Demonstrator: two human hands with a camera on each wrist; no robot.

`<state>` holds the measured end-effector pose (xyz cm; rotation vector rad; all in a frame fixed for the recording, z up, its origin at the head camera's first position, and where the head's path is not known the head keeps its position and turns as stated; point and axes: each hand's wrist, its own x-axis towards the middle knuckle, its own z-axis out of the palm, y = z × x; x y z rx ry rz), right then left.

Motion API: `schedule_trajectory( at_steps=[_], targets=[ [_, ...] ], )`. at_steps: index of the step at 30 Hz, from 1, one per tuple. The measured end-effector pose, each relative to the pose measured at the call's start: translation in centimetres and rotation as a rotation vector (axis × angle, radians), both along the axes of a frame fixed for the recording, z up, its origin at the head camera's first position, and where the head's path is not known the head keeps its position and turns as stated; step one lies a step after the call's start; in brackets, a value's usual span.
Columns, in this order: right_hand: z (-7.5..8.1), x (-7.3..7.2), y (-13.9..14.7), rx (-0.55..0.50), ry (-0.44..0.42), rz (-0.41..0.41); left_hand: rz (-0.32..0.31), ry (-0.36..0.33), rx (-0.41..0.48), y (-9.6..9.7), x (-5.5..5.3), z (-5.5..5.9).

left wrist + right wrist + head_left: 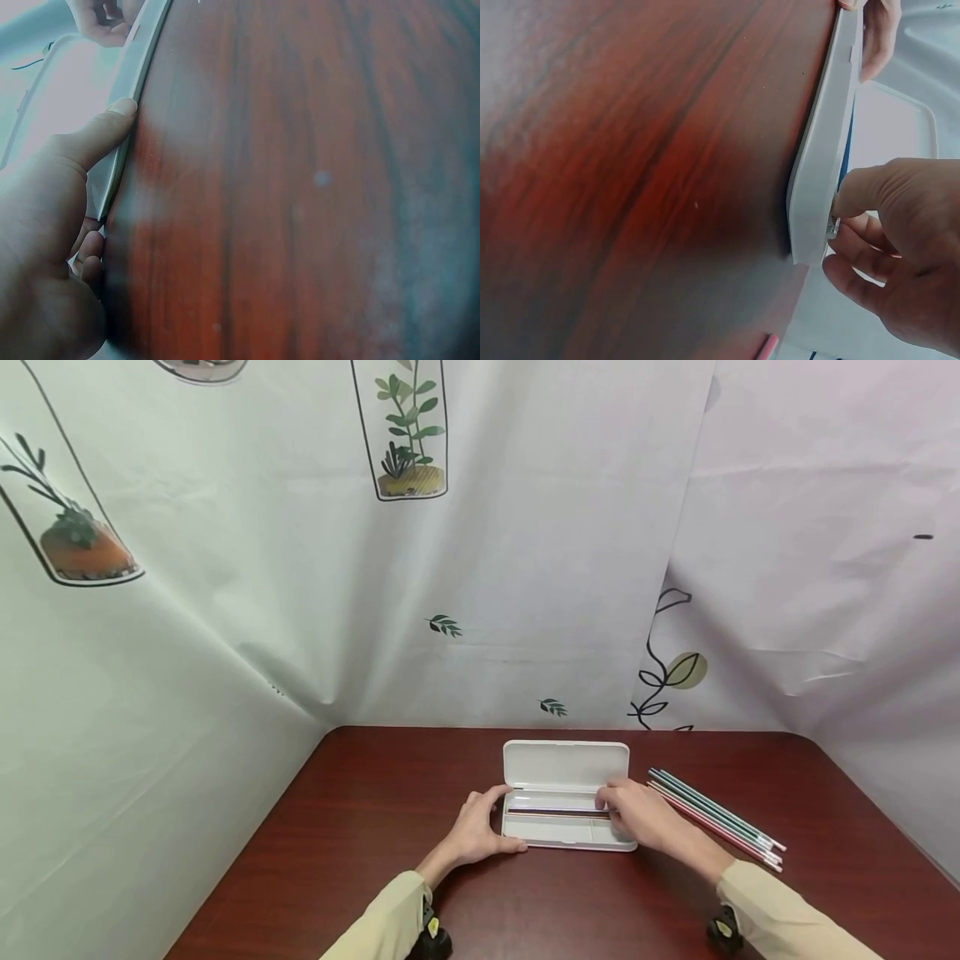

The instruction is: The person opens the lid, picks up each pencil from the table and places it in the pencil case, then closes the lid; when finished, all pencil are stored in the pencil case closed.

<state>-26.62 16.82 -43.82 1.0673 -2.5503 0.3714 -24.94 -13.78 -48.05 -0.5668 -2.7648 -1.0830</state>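
Note:
A white pencil case (553, 835) lies on the table with its lid (566, 763) raised at the back. My left hand (476, 832) holds its left end, thumb at the front edge and fingers toward the back corner. Over the right end of the tray is my right hand (642, 814). In the right wrist view its thumb and fingers pinch the silvery end of a blue pencil (846, 154), whose shaft runs along inside the case. From the head view, a thin dark line with a brownish edge crosses the tray lengthwise.
Several green and red pencils (716, 814) with white ends lie side by side on the table, right of the case. The dark red-brown table (360, 860) meets a pale patterned curtain (480, 668) at its back and sides.

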Motion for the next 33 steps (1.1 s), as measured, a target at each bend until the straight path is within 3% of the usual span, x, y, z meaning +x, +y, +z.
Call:
schedule_trajectory(
  at_steps=[7,13,21,27,33],
  targets=[
    [0.1,-0.1,0.6,-0.019,0.012,0.021,-0.004,0.001,-0.003,0.1,0.0,0.0],
    [0.4,0.4,2.1,-0.05,-0.003,-0.038,-0.01,-0.01,0.002,0.0,0.1,0.0],
    [0.7,2.3,6.9,-0.126,-0.04,-0.228,-0.008,-0.006,0.006,-0.1,-0.1,0.1],
    [0.2,4.4,10.6,-0.061,-0.154,-0.374,-0.011,-0.002,0.011,-0.1,0.1,0.2],
    [-0.2,5.6,13.1,-0.036,-0.168,-0.464,-0.011,0.002,0.007,-0.1,0.0,0.1]
  ],
)
